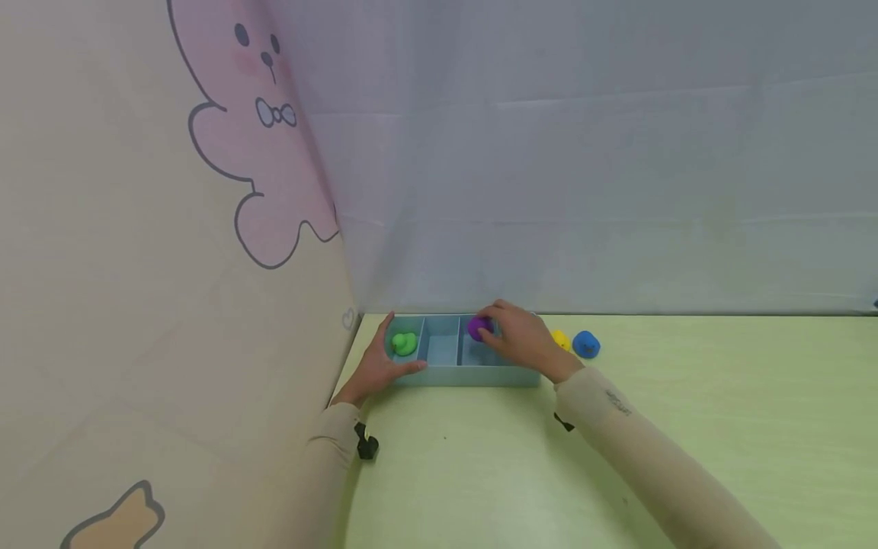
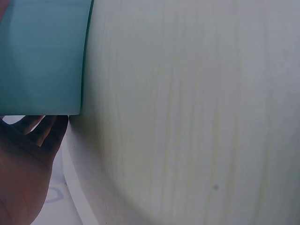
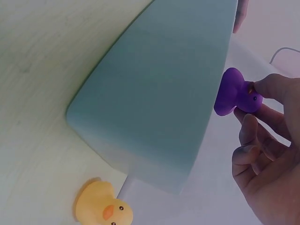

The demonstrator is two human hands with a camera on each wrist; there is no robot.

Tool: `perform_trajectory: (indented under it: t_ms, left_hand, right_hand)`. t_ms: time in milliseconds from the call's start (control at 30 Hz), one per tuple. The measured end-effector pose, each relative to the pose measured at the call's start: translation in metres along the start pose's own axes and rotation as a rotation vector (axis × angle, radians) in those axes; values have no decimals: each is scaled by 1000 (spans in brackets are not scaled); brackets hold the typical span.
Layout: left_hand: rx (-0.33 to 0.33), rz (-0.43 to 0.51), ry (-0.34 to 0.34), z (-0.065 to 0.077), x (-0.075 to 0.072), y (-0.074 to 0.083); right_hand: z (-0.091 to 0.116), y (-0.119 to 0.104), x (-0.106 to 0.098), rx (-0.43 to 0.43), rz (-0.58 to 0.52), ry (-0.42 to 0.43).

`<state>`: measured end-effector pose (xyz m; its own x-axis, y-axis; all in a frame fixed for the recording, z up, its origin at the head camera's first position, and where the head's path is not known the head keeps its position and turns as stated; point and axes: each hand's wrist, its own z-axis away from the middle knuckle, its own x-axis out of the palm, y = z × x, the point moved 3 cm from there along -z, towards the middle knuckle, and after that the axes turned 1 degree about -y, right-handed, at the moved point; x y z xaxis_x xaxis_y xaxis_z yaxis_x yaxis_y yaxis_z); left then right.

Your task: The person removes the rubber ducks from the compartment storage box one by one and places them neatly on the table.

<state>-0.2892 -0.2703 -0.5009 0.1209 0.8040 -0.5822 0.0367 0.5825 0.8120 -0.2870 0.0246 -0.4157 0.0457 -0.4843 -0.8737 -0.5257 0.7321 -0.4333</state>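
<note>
My right hand (image 1: 524, 335) pinches a purple rubber duck (image 3: 232, 93) by its head between thumb and fingers. In the head view it is over the right part of a pale blue-green divided box (image 1: 473, 376); in the right wrist view the duck's body shows just past the box rim. My left hand (image 1: 377, 370) holds the box's left end, thumb along the front wall and fingers around the end toward the back. A green rubber duck (image 1: 405, 344) sits in the leftmost compartment, and the middle compartment (image 1: 442, 347) shows a bare floor.
Right of the box, a yellow rubber duck (image 1: 561, 339) and a blue rubber duck (image 1: 586, 345) stand on the light wooden table (image 1: 480, 473). A grey-white cloth wall (image 1: 583, 191) rises behind the box, and a printed cloth (image 1: 171, 305) hangs close on the left.
</note>
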Motion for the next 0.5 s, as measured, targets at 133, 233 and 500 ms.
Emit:
perform_trajectory:
  t_ms: [133, 233, 500]
  left_hand:
    - [2, 2, 1, 0, 0, 0]
    - [-1, 3, 4, 0, -1, -1]
    - [7, 6, -1, -2, -1, -4]
  right_hand:
    - [5, 4, -3, 9, 7, -1]
    - [8, 7, -5, 10, 11, 7]
    - [19, 15, -12, 28, -6, 37]
